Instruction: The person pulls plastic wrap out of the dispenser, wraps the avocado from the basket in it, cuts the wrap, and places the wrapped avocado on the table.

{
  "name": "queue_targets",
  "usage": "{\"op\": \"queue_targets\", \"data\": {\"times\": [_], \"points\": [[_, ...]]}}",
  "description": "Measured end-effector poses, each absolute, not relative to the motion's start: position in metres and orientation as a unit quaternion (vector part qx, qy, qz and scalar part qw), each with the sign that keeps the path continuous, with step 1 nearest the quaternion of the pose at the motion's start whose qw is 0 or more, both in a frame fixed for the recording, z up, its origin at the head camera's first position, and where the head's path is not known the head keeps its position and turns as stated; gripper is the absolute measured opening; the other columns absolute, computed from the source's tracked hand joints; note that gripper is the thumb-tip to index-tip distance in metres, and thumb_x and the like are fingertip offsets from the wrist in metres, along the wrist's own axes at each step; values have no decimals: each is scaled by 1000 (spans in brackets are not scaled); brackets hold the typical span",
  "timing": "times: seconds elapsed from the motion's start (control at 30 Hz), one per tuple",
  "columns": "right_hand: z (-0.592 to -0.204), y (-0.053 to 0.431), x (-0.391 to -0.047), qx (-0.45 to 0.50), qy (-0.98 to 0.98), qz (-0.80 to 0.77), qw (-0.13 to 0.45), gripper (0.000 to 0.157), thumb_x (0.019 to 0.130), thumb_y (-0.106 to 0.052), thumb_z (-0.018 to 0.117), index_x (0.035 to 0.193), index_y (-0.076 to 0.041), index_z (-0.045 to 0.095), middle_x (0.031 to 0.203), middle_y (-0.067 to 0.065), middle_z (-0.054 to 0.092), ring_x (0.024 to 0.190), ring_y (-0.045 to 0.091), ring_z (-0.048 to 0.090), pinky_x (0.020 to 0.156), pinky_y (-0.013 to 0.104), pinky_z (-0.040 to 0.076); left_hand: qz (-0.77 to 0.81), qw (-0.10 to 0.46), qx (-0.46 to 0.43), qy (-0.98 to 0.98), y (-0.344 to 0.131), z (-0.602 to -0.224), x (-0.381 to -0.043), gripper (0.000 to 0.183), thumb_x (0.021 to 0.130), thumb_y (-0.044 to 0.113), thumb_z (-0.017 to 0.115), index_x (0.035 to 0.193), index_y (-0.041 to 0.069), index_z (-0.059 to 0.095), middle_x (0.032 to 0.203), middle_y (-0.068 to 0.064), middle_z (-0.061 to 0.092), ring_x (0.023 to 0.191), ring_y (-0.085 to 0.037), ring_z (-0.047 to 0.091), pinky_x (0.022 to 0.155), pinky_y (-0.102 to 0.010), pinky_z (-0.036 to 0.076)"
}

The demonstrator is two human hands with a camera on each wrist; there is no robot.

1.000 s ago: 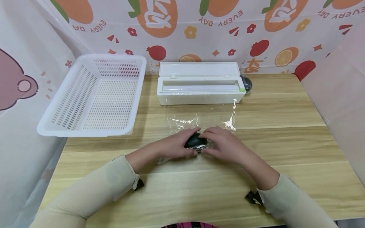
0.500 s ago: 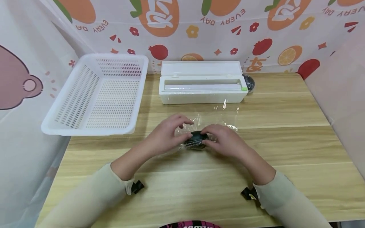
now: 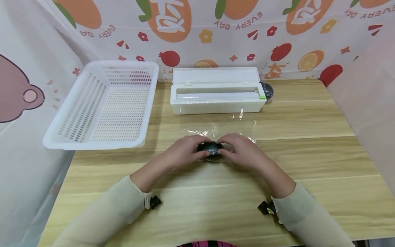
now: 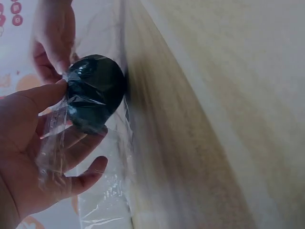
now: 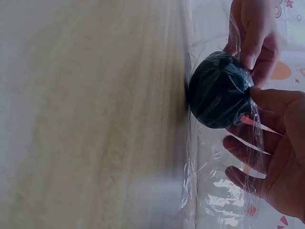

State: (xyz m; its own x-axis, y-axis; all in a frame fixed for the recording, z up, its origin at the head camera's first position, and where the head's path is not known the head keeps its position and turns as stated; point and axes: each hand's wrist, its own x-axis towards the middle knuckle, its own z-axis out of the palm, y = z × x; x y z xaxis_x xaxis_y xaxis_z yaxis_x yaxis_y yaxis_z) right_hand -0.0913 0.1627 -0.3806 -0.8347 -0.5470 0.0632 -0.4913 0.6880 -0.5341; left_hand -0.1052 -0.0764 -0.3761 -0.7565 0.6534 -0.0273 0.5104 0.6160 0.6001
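In the head view, the long white box (image 3: 216, 108) stands open on the worktop (image 3: 197, 206), with the basket (image 3: 92, 144) to its left and a second dark lump (image 3: 267, 92) at its right end. Clear film (image 3: 219, 126) spreads out from the near side of the box to the dark lump (image 3: 211, 149), which lies in front of the box, between the left hand (image 3: 186, 150) and the right hand (image 3: 240, 149). As seen here, the lump's longer axis runs left to right, along the length of the box, so each end faces one hand; neither is clearly nearer. Each grip is clamped on its own end of the lump, forefinger on the side toward the box, thumb on the side away. In the left wrist view, the left thumb presses the lump through creased film, fingers reach behind it, the little finger stands free, and film hangs across the palm; the right hand pinches beyond. In the right wrist view, the right thumb meets the lump where the film bunches, its other fingers spread behind the film.
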Motion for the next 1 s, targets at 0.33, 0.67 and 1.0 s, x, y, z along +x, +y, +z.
{"op": "queue_targets", "data": {"times": [0.33,0.67,1.0], "points": [[-374,154,-79,-402,872,-234,-154,23,86,-26,75,104,-12,74,110,3,66,103,22,58,89,39,48,354,214,285,865,-81,-382,-122,31,97,33,63,125,20,65,112,4,69,96,-10,64,80,-29,54],[-384,142,-83,-364,904,-217,-61,30,87,-28,75,113,-13,71,113,-1,65,104,19,56,91,36,47,370,253,264,854,-87,-380,-128,38,97,38,61,129,16,62,118,2,68,108,-13,63,95,-36,51],[-379,138,-94,-319,918,-234,-7,29,91,-27,72,115,-12,71,113,1,65,106,20,57,93,38,49,356,33,300,884,-75,-348,-92,23,92,21,70,111,8,71,105,-4,70,85,-16,61,74,-35,54]]}}
